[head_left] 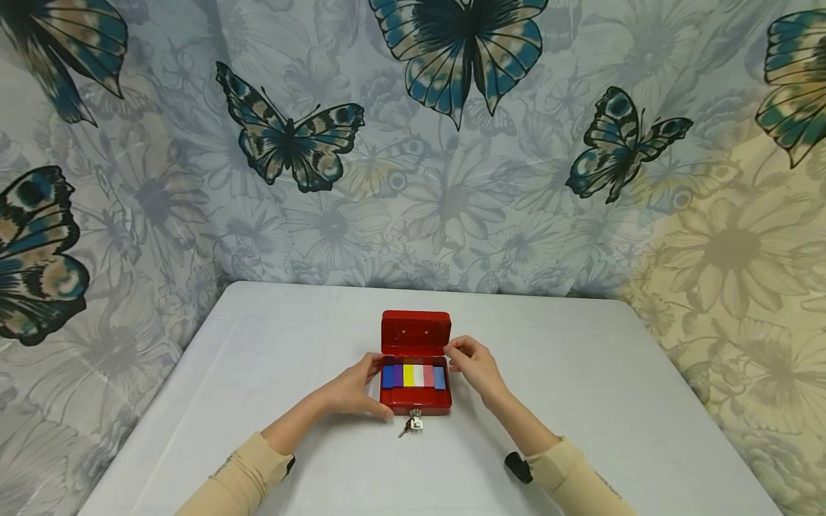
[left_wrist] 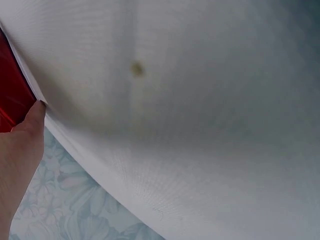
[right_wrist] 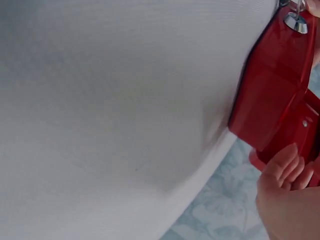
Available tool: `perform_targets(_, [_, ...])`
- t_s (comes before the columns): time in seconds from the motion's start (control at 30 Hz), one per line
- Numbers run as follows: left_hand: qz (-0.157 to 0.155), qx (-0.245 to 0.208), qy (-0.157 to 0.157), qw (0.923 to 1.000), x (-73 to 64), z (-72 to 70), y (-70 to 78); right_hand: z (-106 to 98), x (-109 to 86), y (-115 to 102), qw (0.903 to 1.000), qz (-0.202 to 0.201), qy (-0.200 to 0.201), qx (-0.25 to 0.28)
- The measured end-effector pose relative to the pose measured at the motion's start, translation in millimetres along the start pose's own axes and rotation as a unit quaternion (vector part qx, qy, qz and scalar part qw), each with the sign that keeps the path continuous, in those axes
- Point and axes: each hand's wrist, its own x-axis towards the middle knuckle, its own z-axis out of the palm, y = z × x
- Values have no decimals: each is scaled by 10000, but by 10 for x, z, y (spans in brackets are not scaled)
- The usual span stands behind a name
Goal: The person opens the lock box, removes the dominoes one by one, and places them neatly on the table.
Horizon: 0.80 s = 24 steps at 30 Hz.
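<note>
A red metal cash box [head_left: 416,398] stands on the table with its lid [head_left: 416,332] raised. Inside lies a row of several coloured blocks [head_left: 414,376] in blue, purple, yellow, white and pink. A small lock with keys [head_left: 416,423] hangs at the front. My left hand [head_left: 353,387] grips the box's left side, thumb at the front corner and fingers farther back. With bent fingers, my right hand [head_left: 476,365] pinches the lid's lower right edge by the hinge. In the right wrist view, curled fingers [right_wrist: 285,165] lie against the lid, and the lock's silver cylinder [right_wrist: 296,23] shows.
A white cloth covers the table [head_left: 310,330]. Behind and beside it hangs a butterfly-patterned fabric [head_left: 452,208]. A black wrist strap piece [head_left: 518,467] shows at the right sleeve.
</note>
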Motion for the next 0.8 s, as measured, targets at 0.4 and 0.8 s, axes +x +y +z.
perform_targets(0.4, [-55,54,-8,10000,36,-11,-22,196,-33,-27,9649,-1650,-1152,-1686])
perform_targets(0.8, [11,63,-47,10000,28,-4,-53,362,-42,-2,8900,-2970,-2087,-2759])
